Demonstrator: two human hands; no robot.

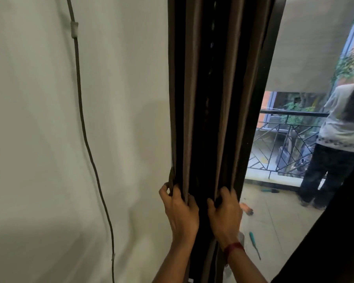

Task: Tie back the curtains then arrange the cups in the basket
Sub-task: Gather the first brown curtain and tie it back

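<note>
Curtain (pixel 208 99) first: brown, bunched into tall folds between the wall and the glass, and I've got both sides of it. The left grip (pixel 180 211) is curled round the outer folds by the wall. The right grip (pixel 225 213) is clenched on the folds nearer the glass, with a red band (pixel 234 247) on that wrist. Gathered, I'd say, but not tied — no tie-back shows anywhere in my view, so that step is open. Cups and basket? Not in view at all; the whole second half is left.

Room now: a pale wall (pixel 39 139) on the left with a cable (pixel 84 129) clipped down it. On the right, glass gives onto a balcony — tiled floor (pixel 284 211) with a green-handled screwdriver (pixel 253 241) lying on it, a railing (pixel 290 113), and a person (pixel 343 127) standing at it, back to me.
</note>
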